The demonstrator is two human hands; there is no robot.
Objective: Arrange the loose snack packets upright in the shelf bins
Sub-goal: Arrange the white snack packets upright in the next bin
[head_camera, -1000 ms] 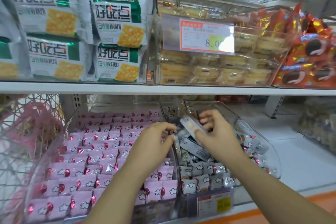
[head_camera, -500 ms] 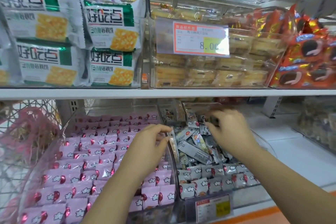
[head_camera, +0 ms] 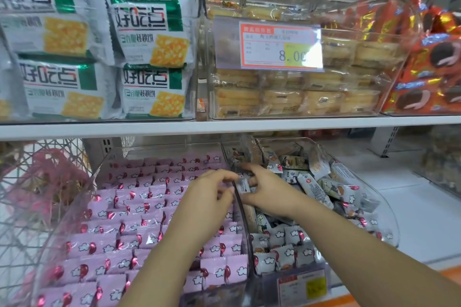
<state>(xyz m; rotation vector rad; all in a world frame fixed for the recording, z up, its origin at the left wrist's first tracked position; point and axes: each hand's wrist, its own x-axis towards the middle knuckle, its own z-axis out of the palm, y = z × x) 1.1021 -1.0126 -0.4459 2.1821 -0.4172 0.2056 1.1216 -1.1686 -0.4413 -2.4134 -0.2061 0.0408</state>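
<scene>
Grey packet [head_camera: 242, 186] between the hands: largely covered by right hand [head_camera: 270, 190] fingers, print unreadable. Left hand [head_camera: 209, 197]: contact with it cannot be told. Lower price tag [head_camera: 302, 286]: text blurred. Cracker packs [head_camera: 50, 32]: cut by left edge.

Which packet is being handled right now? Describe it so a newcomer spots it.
Under the white shelf board sit two clear bins: pink packets left, grey-white right. At the wall between them, the right hand pinches one small grey-white packet, the left hand curled beside it. It alone is held in fingers, unlike the loose heap behind and the upright rows in front.
</scene>
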